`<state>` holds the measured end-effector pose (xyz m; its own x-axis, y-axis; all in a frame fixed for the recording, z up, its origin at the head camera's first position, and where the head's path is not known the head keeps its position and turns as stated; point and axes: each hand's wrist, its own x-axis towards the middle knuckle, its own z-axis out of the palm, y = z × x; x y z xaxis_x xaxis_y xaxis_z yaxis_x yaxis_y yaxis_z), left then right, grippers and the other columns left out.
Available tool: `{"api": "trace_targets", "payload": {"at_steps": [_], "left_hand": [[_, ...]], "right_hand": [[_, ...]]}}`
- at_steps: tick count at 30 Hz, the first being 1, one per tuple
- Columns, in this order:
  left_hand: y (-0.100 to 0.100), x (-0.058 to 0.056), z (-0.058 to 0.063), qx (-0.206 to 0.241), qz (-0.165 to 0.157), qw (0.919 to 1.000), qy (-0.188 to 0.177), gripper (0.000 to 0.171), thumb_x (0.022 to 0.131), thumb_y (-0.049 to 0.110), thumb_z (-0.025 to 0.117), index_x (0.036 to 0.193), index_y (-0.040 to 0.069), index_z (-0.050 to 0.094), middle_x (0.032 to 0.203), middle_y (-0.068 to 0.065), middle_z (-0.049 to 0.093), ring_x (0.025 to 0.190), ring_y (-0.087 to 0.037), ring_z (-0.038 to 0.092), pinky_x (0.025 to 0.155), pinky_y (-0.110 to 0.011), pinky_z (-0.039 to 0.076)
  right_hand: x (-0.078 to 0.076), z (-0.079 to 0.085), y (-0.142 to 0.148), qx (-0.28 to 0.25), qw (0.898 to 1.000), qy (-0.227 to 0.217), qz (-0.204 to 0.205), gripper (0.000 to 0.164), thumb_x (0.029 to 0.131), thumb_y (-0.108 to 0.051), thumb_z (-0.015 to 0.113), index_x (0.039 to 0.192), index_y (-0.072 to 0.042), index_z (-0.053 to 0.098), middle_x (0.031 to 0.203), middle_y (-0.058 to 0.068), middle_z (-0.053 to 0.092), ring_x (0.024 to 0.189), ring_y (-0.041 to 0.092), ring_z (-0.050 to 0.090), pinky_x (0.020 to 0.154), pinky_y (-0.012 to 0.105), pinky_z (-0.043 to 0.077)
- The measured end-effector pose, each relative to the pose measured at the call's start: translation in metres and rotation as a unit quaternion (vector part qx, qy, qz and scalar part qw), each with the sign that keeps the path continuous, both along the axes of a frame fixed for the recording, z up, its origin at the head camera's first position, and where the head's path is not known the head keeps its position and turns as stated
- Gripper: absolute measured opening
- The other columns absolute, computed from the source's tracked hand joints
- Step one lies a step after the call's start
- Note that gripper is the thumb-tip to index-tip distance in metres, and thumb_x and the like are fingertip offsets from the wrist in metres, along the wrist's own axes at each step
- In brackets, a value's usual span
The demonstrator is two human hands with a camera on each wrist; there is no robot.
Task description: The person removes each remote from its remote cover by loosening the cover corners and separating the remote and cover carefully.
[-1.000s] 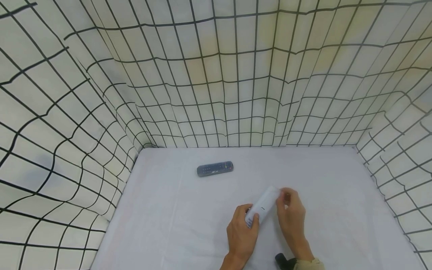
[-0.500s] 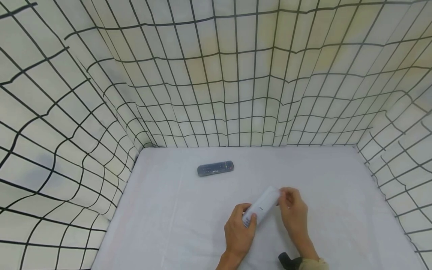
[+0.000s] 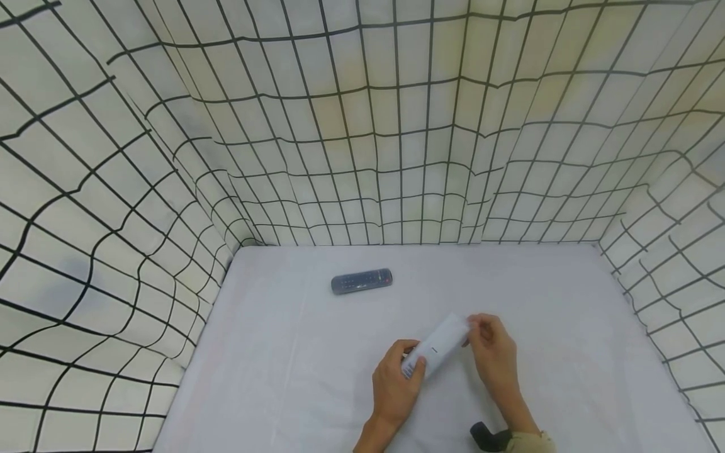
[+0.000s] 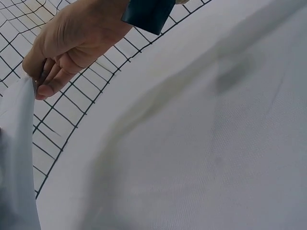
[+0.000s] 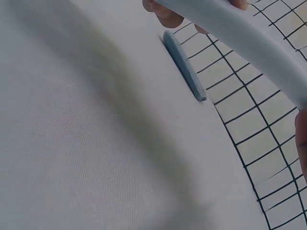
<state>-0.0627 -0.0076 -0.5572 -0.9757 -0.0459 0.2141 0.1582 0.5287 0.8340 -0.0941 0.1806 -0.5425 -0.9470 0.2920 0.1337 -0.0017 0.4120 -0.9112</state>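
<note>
A slim white packet (image 3: 442, 345) with small dark print slants between both hands over the white table. My left hand (image 3: 395, 385) grips its lower end, thumb lying across the printed face. At the upper right end, my right hand (image 3: 494, 353) pinches the packet's edge between thumb and fingers. The left wrist view shows that right hand (image 4: 72, 43) drawing the white end (image 4: 17, 143) to a point. In the right wrist view, the packet (image 5: 240, 38) crosses the top, with left-hand fingertips (image 5: 165, 17) behind it.
A dark remote control (image 3: 361, 281) lies on the table (image 3: 272, 352) farther back, left of the hands. Black-gridded white walls (image 3: 419, 138) enclose the back and sides. A black strap-like piece (image 3: 488, 436) sits at the right wrist beside a pale sleeve (image 3: 529, 442).
My left hand has shifted slightly left and the packet's lower end has moved with it. My right hand has drifted slightly right and keeps its pinch. The remote control stays in place.
</note>
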Motion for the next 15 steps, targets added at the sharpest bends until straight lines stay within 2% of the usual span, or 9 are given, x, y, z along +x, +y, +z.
{"api": "trace_targets", "payload": {"at_steps": [10, 15], "left_hand": [[-0.0075, -0.0029, -0.0018, 0.002, -0.015, 0.9998, -0.013, 0.027, 0.087, 0.023, 0.072, 0.114, 0.025, 0.066, 0.098, 0.009, 0.069, 0.074, -0.001, 0.060, 0.062, -0.021, 0.048], [-0.0102, -0.0023, -0.0013, -0.009, -0.017, 0.9998, -0.008, 0.027, 0.087, 0.022, 0.071, 0.113, 0.023, 0.066, 0.098, 0.008, 0.070, 0.075, -0.001, 0.061, 0.062, -0.021, 0.048]], "right_hand": [[0.0004, -0.0035, 0.0056, -0.022, 0.999, 0.002, 0.041, 0.010, 0.101, -0.014, 0.059, 0.110, -0.008, 0.060, 0.105, 0.009, 0.068, 0.076, 0.014, 0.066, 0.066, 0.024, 0.055], [-0.0001, -0.0010, 0.0100, -0.008, 0.997, 0.001, 0.082, 0.009, 0.101, -0.014, 0.060, 0.109, -0.012, 0.061, 0.090, 0.003, 0.069, 0.072, 0.012, 0.066, 0.063, 0.025, 0.053]]}}
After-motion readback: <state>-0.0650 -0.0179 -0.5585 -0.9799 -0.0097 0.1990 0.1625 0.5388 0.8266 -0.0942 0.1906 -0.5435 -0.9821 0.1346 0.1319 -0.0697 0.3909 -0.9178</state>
